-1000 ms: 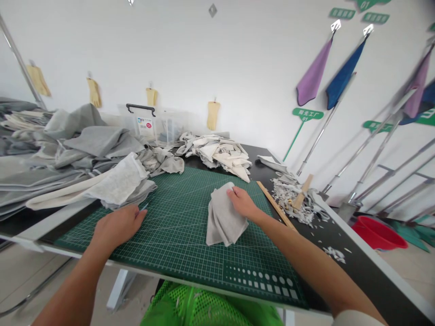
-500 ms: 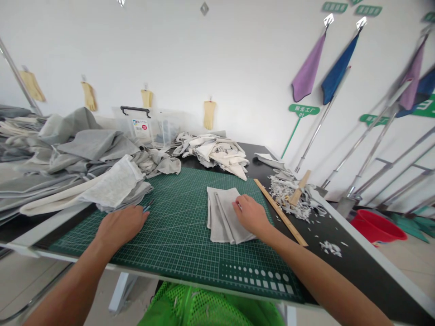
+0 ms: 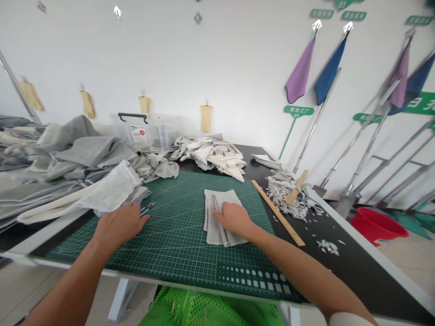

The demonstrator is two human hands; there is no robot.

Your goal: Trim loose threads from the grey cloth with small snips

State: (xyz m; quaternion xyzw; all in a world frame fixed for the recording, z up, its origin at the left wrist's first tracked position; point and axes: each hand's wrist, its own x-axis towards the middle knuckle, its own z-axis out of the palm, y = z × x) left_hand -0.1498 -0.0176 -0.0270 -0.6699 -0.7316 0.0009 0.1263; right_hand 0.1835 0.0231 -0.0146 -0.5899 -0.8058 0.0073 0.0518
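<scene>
My left hand (image 3: 118,228) is closed around a small blue tool (image 3: 147,209) with pointed metal tips that stick out past the fingers; its kind, perhaps small snips, is hard to make out. It sits over the left part of the green cutting mat (image 3: 176,222). On the mat's right half lies a light grey folded cloth (image 3: 211,226) with a raised lengthwise fold or strip. My right hand (image 3: 234,218) is on this cloth, fingers curled and thumb near the fold.
Grey cloths (image 3: 84,154) are heaped at the left, with a clear plastic box (image 3: 137,133) behind. Pale cloths (image 3: 210,151) pile up at the back. A wooden ruler (image 3: 278,213) lies along the mat's right side, beside scraps (image 3: 288,194). A red bucket (image 3: 377,226) stands on the floor.
My right hand has shifted left across the folded cloth, its thumb now at the fold. My left hand still holds the blue tool, whose tips show more. The view has turned slightly.
</scene>
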